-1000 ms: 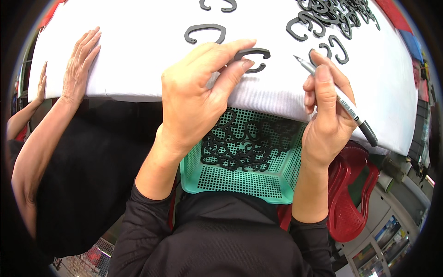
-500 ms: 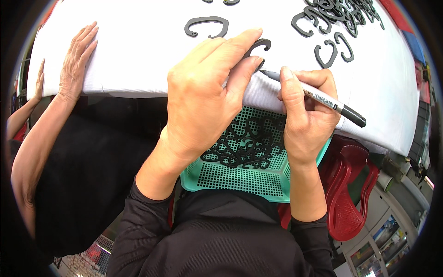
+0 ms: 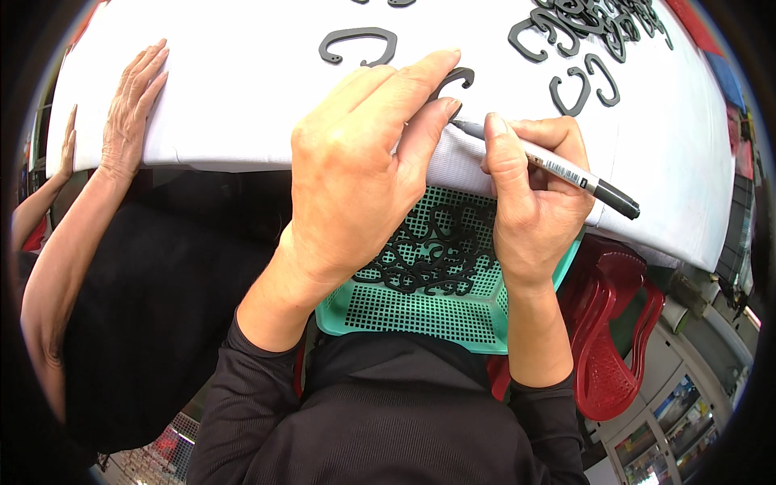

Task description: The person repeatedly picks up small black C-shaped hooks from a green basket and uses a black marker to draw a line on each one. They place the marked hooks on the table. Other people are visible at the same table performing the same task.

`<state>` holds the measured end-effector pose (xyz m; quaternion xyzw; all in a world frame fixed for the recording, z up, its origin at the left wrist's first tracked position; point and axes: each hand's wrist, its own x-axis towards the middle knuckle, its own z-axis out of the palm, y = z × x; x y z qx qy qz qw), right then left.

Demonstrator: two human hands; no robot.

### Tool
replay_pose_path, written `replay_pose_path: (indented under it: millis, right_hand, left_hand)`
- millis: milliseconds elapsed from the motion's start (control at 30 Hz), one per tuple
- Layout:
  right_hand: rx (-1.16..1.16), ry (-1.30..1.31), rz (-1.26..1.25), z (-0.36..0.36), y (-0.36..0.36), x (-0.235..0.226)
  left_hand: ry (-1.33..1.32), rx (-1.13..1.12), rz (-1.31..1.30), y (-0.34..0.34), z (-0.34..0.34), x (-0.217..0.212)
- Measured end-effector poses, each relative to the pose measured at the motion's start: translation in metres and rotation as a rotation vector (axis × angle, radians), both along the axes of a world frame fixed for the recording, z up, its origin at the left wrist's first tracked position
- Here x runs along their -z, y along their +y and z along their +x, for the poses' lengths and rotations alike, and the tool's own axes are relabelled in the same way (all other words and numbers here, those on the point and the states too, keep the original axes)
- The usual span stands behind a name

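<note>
Pinches a black C-shaped piece point(image 3: 462, 74) between thumb and fingers of the left hand point(image 3: 356, 162), over the near edge of the white-covered counter point(image 3: 663, 162), with one hooked end poking out past the fingertips. Grips a silver-and-black marker point(image 3: 558, 167) in the right hand point(image 3: 535, 194), with fingers curled around the barrel and tip aimed at the lower end of the piece; cannot tell whether touching or just beside. Has a lone black clip point(image 3: 357, 34) lying beyond the left hand and a heap of clips point(image 3: 594, 20) toward the counter's far right corner, with two loose clips point(image 3: 610, 75) just nearer. Has a green basket point(image 3: 489, 339) below the near edge, holding more clips point(image 3: 436, 263).
</note>
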<state>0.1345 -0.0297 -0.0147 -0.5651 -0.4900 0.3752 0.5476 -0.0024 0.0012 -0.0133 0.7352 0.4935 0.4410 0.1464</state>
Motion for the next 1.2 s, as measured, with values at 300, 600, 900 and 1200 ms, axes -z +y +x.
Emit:
replay_pose_path:
  millis: [300,600,900,1200]
  right_hand:
    - [0.029,0.063,0.031,-0.002,0.002,0.001]
    - [0.063,0.131,0.058,0.009,0.001,-0.007]
    - [-0.004,0.145,-0.097,-0.002,0.003,-0.014]
    - [0.023,0.096,-0.089,-0.005,0.005,-0.009]
  left_hand:
    - [0.012,-0.001,-0.001,0.000,-0.001,-0.001]
    - [-0.040,0.071,-0.074,-0.002,-0.013,0.006]
    - [-0.158,0.152,-0.110,-0.002,-0.016,0.011]
    - [-0.155,0.167,-0.095,-0.002,-0.017,0.012]
